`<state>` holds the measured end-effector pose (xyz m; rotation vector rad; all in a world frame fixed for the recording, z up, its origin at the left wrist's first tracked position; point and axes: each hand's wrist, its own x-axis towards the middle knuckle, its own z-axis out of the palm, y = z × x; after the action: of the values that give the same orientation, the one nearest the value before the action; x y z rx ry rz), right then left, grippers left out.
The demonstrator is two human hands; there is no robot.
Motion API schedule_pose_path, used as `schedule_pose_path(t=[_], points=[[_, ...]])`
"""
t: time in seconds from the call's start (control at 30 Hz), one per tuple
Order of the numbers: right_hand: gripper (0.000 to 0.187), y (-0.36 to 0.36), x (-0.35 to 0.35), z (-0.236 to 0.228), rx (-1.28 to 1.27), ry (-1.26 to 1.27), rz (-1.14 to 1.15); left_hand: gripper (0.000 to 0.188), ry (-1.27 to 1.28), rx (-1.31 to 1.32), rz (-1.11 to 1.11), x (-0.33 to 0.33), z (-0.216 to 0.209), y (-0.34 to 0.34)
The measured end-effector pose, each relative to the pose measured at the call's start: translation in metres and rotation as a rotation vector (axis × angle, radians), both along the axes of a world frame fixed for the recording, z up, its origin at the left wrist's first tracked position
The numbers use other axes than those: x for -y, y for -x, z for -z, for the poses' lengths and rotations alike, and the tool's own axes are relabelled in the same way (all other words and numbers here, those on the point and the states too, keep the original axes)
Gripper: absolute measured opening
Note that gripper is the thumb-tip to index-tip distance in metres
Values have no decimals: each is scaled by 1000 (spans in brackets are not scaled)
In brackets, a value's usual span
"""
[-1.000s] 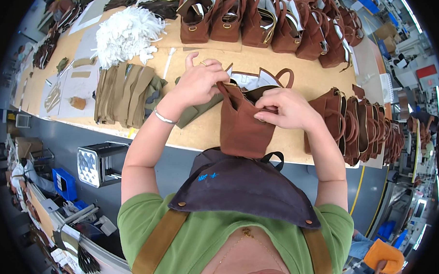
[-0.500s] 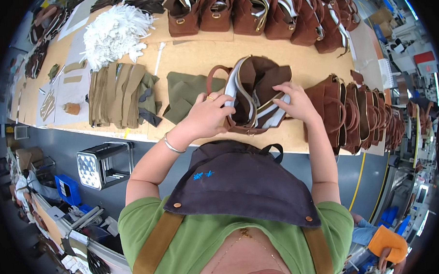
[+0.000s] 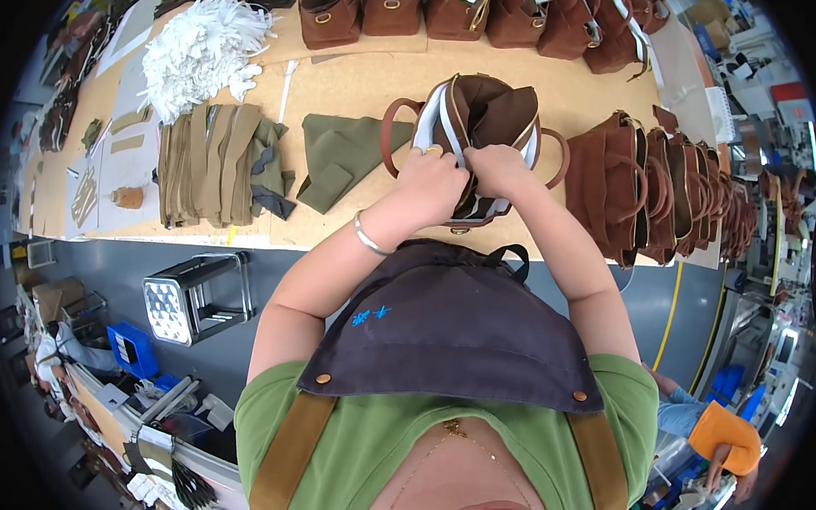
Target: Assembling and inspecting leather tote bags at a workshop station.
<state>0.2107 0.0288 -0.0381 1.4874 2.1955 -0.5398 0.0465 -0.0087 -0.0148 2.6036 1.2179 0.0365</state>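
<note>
We see both hands on one brown leather bag [image 3: 484,123], standing mouth-up near the front edge of the workbench [image 3: 360,82]. Left hand [image 3: 431,186] is curled into a fist on the near rim of the bag, fingers closed on the white lining at the opening. Right hand [image 3: 499,168] sits just beside it, touching it, fingers also curled over the same rim; exactly what the right fingertips pinch is hidden from us, likely the lining edge. Bag handles arc out to either side. Just left of the bag lies a folded olive cloth [image 3: 340,155]; further left a stack of olive-tan fabric pieces [image 3: 215,163], with a heap of white strips [image 3: 199,52] behind it. Right of the bag, a row of brown bags [image 3: 662,187] stands close together. More brown bags [image 3: 461,12] line the far edge.
</note>
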Motion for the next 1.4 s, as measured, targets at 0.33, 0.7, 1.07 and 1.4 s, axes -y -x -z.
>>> schedule_pose_path(t=[0.33, 0.7, 1.07, 1.4], points=[[15, -69, 26, -47, -740, -5, 205, 40, 514, 105, 139, -36, 29, -14], [4, -44, 44, -50, -407, -402, 80, 14, 22, 213, -30, -31, -6, 14], [12, -47, 39, -33, -543, -238, 141, 38, 5, 478, 115, 37, -1, -12], [11, -46, 0, -112, -825, 229, 308, 7, -183, 599, 52, 0, -48, 16]])
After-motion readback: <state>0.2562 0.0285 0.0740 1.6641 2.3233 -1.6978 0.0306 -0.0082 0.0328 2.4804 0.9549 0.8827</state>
